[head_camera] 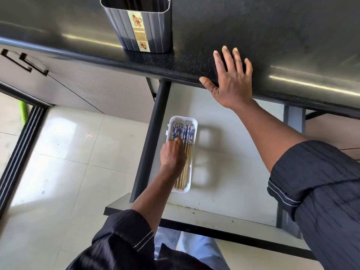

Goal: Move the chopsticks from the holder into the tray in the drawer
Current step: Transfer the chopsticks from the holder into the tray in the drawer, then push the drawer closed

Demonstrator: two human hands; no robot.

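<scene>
A white tray (192, 131) lies in the open drawer (224, 172), full of wooden chopsticks (186, 133) with blue-and-white patterned tops. My left hand (173, 154) reaches down into the tray, fingers curled and touching the chopsticks near their patterned ends. It hides the middle of the bundle. My right hand (231, 80) rests flat with fingers spread on the edge of the dark countertop (272, 36), holding nothing. The dark ribbed chopstick holder (140, 26) with a gold label stands on the counter at the top left; I see no chopsticks sticking out of it.
The drawer has a dark frame (153, 133) and a pale bottom, with room to the right of the tray. Pale floor tiles (68, 152) lie to the left. A cabinet front with a black handle (25, 61) sits at the upper left.
</scene>
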